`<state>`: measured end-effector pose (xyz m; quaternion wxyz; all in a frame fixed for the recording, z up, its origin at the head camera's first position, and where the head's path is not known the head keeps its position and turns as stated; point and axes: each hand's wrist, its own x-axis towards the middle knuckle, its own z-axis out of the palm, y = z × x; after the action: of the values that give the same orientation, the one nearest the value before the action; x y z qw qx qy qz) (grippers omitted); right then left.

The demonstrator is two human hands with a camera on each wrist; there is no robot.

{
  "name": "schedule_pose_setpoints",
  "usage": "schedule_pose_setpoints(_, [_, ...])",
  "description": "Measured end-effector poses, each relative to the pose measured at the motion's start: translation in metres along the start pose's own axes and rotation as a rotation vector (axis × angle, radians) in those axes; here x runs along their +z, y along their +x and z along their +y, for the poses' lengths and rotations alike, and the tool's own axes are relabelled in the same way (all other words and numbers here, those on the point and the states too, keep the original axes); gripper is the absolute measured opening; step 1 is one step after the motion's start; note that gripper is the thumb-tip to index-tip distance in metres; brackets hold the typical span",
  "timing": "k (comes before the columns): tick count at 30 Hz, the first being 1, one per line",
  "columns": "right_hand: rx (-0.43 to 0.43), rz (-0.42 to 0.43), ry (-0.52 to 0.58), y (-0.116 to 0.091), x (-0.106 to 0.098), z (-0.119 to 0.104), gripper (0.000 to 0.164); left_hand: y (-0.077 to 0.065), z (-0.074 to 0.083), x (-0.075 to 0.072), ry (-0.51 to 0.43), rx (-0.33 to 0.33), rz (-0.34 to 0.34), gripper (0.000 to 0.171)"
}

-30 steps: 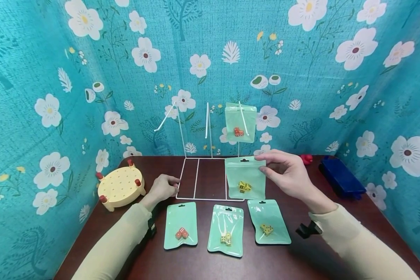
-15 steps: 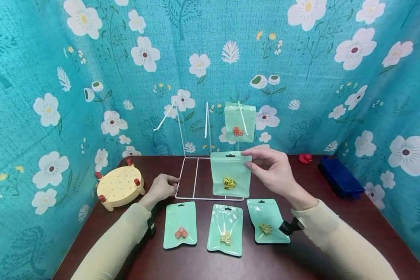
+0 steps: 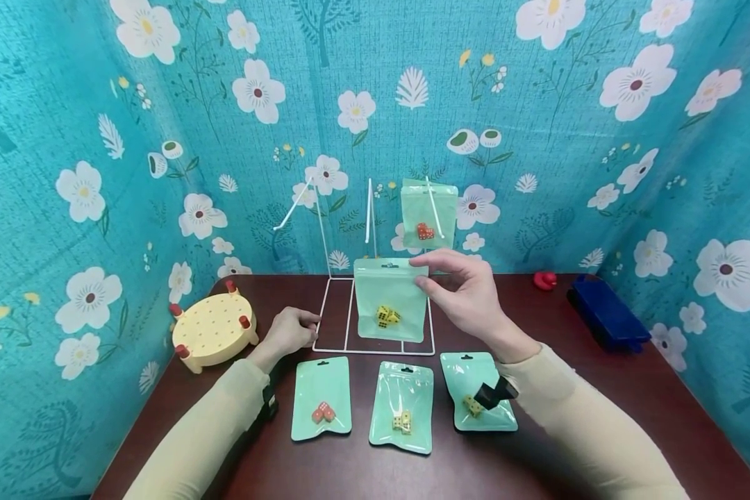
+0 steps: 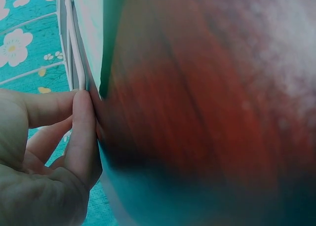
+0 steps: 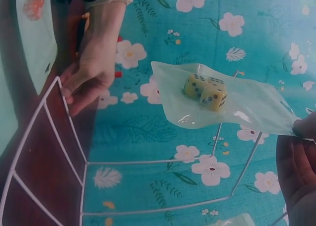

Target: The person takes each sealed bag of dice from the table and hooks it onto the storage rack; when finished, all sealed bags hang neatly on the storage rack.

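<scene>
My right hand (image 3: 465,292) pinches a green zip bag of yellow dice (image 3: 390,298) by its top right corner, holding it upright above the base of a white wire rack (image 3: 378,353). In the right wrist view the bag (image 5: 242,102) stretches away from the fingers. My left hand (image 3: 287,331) grips the rack's left base wire between thumb and finger, seen close in the left wrist view (image 4: 79,93). From the rack's right hook hangs a bag with red dice (image 3: 429,208). The middle hook (image 3: 369,212) and left hook (image 3: 294,203) carry nothing.
Three green bags lie in front: red dice (image 3: 321,385), pale yellow dice (image 3: 403,396) and yellow dice (image 3: 475,378), the last partly behind the right wrist camera. A cream round stool (image 3: 215,330) stands left; a red duck (image 3: 544,280) and blue box (image 3: 607,314) lie right.
My right hand has carried the bag of yellow dice leftward and slightly up, from the rack's right side to its middle. The left hand has stayed on the rack.
</scene>
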<state>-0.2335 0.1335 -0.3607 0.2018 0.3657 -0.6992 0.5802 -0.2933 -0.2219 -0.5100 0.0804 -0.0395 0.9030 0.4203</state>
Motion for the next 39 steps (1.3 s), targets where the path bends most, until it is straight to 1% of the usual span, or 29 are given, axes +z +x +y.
schedule_pose_setpoints(11, [0.009,0.019,0.052,0.021,0.014,0.001,0.032,-0.002,0.001,-0.002,-0.010,0.009,-0.009,0.038])
schedule_pose_setpoints(17, [-0.009,0.029,0.055,0.028,0.023,0.005,0.030,0.000,0.000,-0.002,-0.006,0.022,-0.008,0.038])
schedule_pose_setpoints(25, [-0.021,0.052,0.085,0.032,0.030,0.011,0.031,0.001,-0.002,-0.001,-0.014,0.017,-0.013,0.038])
schedule_pose_setpoints(31, [-0.012,0.063,0.080,0.033,0.033,0.016,0.031,0.000,-0.002,-0.001,-0.020,0.015,-0.009,0.038])
schedule_pose_setpoints(39, [-0.014,0.082,0.081,0.034,0.035,0.017,0.031,0.000,-0.002,-0.001,-0.018,0.031,0.000,0.037])
